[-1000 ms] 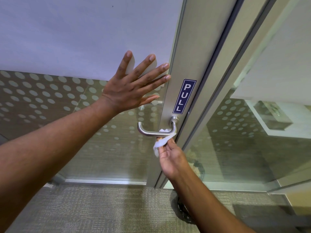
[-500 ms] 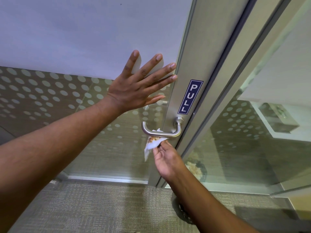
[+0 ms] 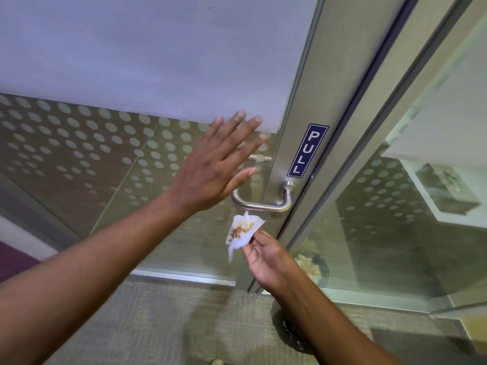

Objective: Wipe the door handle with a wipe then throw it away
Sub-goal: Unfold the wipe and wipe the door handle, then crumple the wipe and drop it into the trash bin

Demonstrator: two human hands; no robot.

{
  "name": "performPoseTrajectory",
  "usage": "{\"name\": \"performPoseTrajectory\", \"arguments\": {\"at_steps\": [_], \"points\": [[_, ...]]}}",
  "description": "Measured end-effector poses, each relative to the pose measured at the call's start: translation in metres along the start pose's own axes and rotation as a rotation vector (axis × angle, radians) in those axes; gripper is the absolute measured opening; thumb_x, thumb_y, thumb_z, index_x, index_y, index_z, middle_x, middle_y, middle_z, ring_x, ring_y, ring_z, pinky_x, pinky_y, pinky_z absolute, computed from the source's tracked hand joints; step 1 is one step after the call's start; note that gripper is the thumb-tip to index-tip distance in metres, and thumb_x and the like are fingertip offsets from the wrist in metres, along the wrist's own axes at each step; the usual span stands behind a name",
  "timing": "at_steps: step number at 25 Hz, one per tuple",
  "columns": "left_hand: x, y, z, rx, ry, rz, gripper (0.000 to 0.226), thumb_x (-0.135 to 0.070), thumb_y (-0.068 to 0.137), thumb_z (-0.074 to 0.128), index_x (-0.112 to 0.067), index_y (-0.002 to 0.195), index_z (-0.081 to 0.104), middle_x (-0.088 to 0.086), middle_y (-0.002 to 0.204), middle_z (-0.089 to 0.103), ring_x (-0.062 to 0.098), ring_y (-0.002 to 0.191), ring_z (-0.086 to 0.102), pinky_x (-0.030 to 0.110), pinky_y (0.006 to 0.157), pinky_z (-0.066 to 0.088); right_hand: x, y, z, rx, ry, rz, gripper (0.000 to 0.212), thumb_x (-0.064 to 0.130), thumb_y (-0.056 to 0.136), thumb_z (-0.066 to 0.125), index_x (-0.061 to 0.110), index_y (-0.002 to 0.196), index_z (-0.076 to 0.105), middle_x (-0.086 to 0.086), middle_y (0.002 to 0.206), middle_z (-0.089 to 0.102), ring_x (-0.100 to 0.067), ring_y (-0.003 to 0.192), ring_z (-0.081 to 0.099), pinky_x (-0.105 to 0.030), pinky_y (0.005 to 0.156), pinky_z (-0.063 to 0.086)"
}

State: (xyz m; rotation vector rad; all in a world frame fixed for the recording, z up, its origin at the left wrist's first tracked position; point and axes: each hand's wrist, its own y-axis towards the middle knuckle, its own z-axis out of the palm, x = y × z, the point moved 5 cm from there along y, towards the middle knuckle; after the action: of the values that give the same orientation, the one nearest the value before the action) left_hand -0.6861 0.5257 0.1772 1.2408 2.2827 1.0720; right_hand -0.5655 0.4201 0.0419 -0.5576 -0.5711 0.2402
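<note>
A brushed steel lever door handle [image 3: 266, 205] sticks out from the metal frame of a glass door, under a blue PULL sign [image 3: 307, 150]. My right hand [image 3: 266, 258] is below the handle and pinches a white wipe [image 3: 242, 233] with a brown stain on it; the wipe hangs clear of the handle. My left hand [image 3: 216, 169] is spread flat, fingers apart, in front of the dotted glass just left of the handle, partly covering the handle's left end.
The glass door panel [image 3: 110, 159] with frosted dots fills the left; a fixed glass pane [image 3: 395, 233] is on the right. Grey carpet [image 3: 171, 325] lies below. Something round and dark sits on the floor, partly behind my right forearm.
My right hand drew the wipe down off the handle, showing its brown stain. My left hand slid lower on the glass, toward the handle.
</note>
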Motion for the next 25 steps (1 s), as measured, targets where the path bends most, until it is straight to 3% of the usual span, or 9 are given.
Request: {"name": "performPoseTrajectory", "arguments": {"at_steps": [2, 4, 6, 7, 11, 14, 18, 22, 25], "points": [[-0.016, -0.059, 0.007, -0.009, -0.385, -0.465, 0.054, -0.053, 0.116, 0.044, -0.014, 0.143, 0.071, 0.008, 0.149, 0.065, 0.019, 0.142, 0.06, 0.046, 0.118, 0.05, 0.003, -0.013, -0.008, 0.033, 0.021, 0.008, 0.028, 0.002, 0.105, 0.051, -0.003, 0.113, 0.077, -0.019, 0.112, 0.079, -0.022, 0.095, 0.08, -0.033, 0.084, 0.066], [-0.04, -0.116, 0.029, -0.079, -0.895, -1.198, 0.065, -0.071, 0.107, 0.046, -0.017, 0.124, 0.079, 0.01, 0.13, 0.076, 0.012, 0.112, 0.073, 0.044, 0.1, 0.059, 0.012, -0.025, -0.011, 0.072, 0.058, -0.011, 0.026, 0.004, 0.099, 0.057, -0.001, 0.106, 0.082, -0.019, 0.113, 0.079, -0.021, 0.096, 0.081, -0.032, 0.082, 0.066], [-0.092, -0.151, 0.06, -0.056, -1.602, -1.828, 0.087, -0.081, 0.099, 0.042, -0.006, 0.134, 0.072, 0.02, 0.134, 0.076, 0.024, 0.109, 0.076, 0.044, 0.098, 0.058, 0.022, -0.033, -0.013, 0.083, 0.111, -0.064, 0.03, 0.006, 0.097, 0.058, -0.003, 0.12, 0.075, -0.02, 0.12, 0.076, -0.023, 0.1, 0.08, -0.037, 0.094, 0.061], [-0.117, -0.157, 0.068, -0.055, -1.917, -1.924, 0.096, -0.083, 0.097, 0.042, -0.001, 0.141, 0.066, 0.023, 0.138, 0.074, 0.031, 0.117, 0.074, 0.047, 0.102, 0.057, 0.026, -0.036, -0.016, 0.078, 0.135, -0.089, 0.034, 0.008, 0.1, 0.054, -0.005, 0.129, 0.068, -0.021, 0.126, 0.074, -0.023, 0.103, 0.079, -0.039, 0.099, 0.057], [-0.149, -0.149, 0.071, -0.184, -2.238, -1.867, 0.071, -0.047, 0.097, 0.067, 0.003, 0.148, 0.06, 0.026, 0.135, 0.076, 0.033, 0.117, 0.08, 0.045, 0.097, 0.068, 0.038, -0.046, -0.029, 0.046, 0.234, -0.14, 0.036, 0.012, 0.11, 0.041, -0.003, 0.136, 0.059, -0.022, 0.13, 0.072, -0.026, 0.106, 0.078, -0.042, 0.097, 0.058], [-0.145, -0.134, 0.069, -0.289, -2.086, -1.889, 0.045, -0.011, 0.096, 0.069, 0.001, 0.139, 0.065, 0.02, 0.117, 0.084, 0.024, 0.096, 0.086, 0.033, 0.075, 0.072, 0.047, -0.056, -0.043, 0.003, 0.285, -0.198, 0.037, 0.01, 0.111, 0.037, 0.002, 0.139, 0.058, -0.02, 0.131, 0.072, -0.024, 0.111, 0.075, -0.041, 0.094, 0.06], [-0.137, -0.12, 0.061, -0.248, -1.773, -1.853, 0.028, 0.007, 0.102, 0.066, -0.001, 0.128, 0.071, 0.013, 0.105, 0.087, 0.016, 0.089, 0.086, 0.023, 0.069, 0.068, 0.06, -0.069, -0.055, -0.116, 0.211, -0.398, 0.033, 0.007, 0.111, 0.038, 0.009, 0.136, 0.06, -0.017, 0.131, 0.073, -0.022, 0.103, 0.078, -0.038, 0.086, 0.065], [-0.145, -0.103, 0.053, -0.173, -1.614, -1.717, 0.035, 0.011, 0.103, 0.064, -0.002, 0.135, 0.071, 0.013, 0.115, 0.086, 0.017, 0.098, 0.085, 0.021, 0.077, 0.068, 0.081, -0.096, -0.043, -0.335, -0.601, -0.969, 0.024, 0.008, 0.108, 0.05, 0.019, 0.107, 0.071, -0.007, 0.109, 0.079, -0.014, 0.099, 0.075, -0.028, 0.083, 0.06], [-0.157, -0.092, 0.05, -0.1, -1.642, -1.652, 0.032, 0.005, 0.106, 0.06, -0.006, 0.13, 0.078, 0.012, 0.114, 0.086, 0.016, 0.096, 0.084, 0.023, 0.081, 0.068, 0.077, -0.103, -0.023, -0.295, -1.231, -1.209, 0.021, 0.008, 0.103, 0.057, 0.016, 0.102, 0.077, 0.007, 0.115, 0.072, -0.007, 0.11, 0.065, -0.012, 0.093, 0.046]]}}
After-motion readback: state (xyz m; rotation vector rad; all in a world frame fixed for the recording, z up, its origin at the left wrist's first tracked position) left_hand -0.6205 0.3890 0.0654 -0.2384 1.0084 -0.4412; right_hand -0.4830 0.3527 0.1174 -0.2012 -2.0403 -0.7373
